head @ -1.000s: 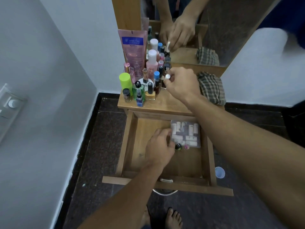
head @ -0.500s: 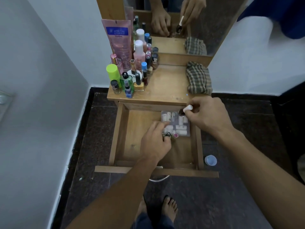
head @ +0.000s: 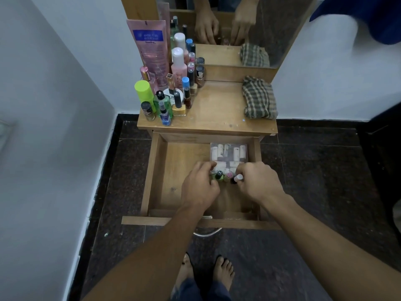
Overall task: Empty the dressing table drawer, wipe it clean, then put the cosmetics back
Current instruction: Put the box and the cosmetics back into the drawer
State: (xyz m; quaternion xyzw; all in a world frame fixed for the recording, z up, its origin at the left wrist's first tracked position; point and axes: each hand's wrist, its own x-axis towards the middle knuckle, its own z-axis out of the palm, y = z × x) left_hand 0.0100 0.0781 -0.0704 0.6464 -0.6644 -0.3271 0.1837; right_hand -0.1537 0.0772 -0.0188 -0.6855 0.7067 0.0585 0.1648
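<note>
Right hand, fingers clamped on white-capped bottle, is now down from the table top in the drawer, right side, beside black-capped bottle pinched by left hand: restocking apparently underway.

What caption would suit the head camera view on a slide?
Left hand holds a green black-capped bottle, right hand pinches a dark white-capped bottle, beside a clear plastic case in the open wooden drawer.

Tabletop, clustered bottles, checked cloth, drawer, apparently clear box
</note>
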